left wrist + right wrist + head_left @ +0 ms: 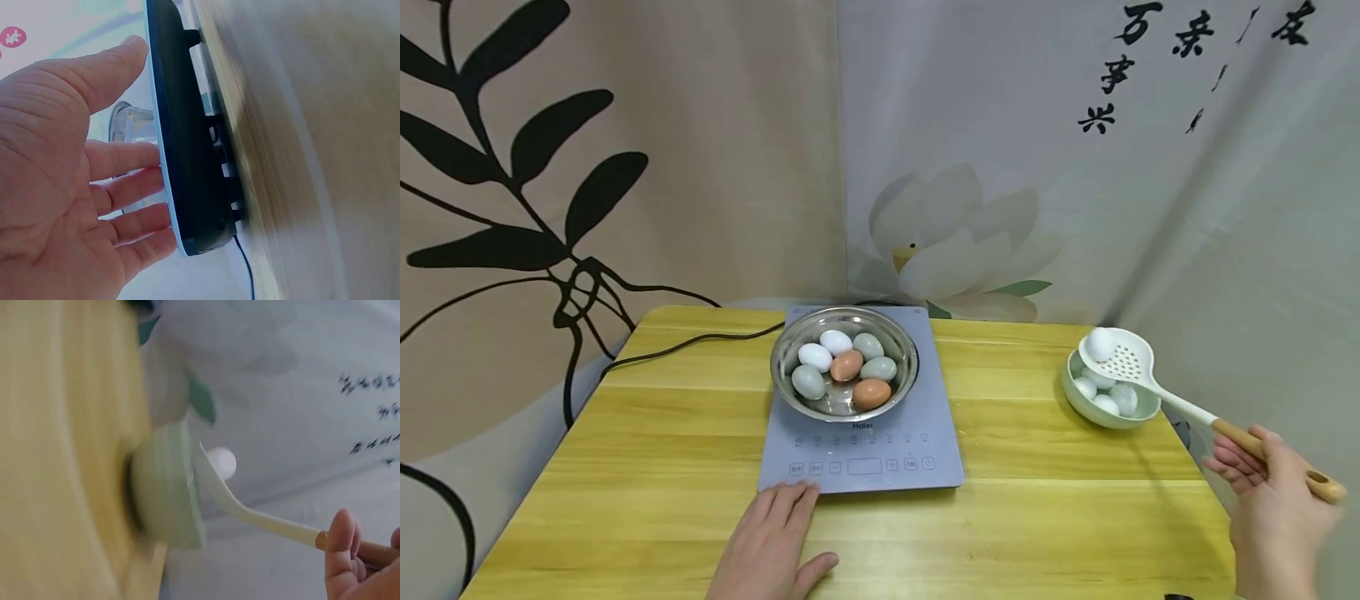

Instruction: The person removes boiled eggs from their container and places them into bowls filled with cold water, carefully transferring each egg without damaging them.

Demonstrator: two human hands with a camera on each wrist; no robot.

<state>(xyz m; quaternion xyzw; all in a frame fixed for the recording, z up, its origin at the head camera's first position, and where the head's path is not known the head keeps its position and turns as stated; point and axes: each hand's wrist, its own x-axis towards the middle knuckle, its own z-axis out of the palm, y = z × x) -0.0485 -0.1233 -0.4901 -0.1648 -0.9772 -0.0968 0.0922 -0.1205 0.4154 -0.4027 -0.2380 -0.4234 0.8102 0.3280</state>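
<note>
My right hand (1273, 492) grips the wooden handle of a white slotted spoon (1127, 357). One white egg (1101, 344) sits on the spoon's head, over a pale green bowl (1112, 418) that holds several more white eggs. In the right wrist view the spoon (250, 515) overlaps the bowl's rim, with the egg (222, 463) on it. My left hand (771, 537) lies with fingers extended, fingertips at the front edge of an induction cooker (865, 479). The left wrist view shows those straight fingers (134, 181) against the cooker's edge.
A steel bowl (782, 392) with white, bluish and brown eggs rests on the cooker. A black cord (700, 338) runs left from the cooker across the wooden table (625, 483). Behind the table hangs a printed curtain (737, 167). The green bowl stands near the table's right edge.
</note>
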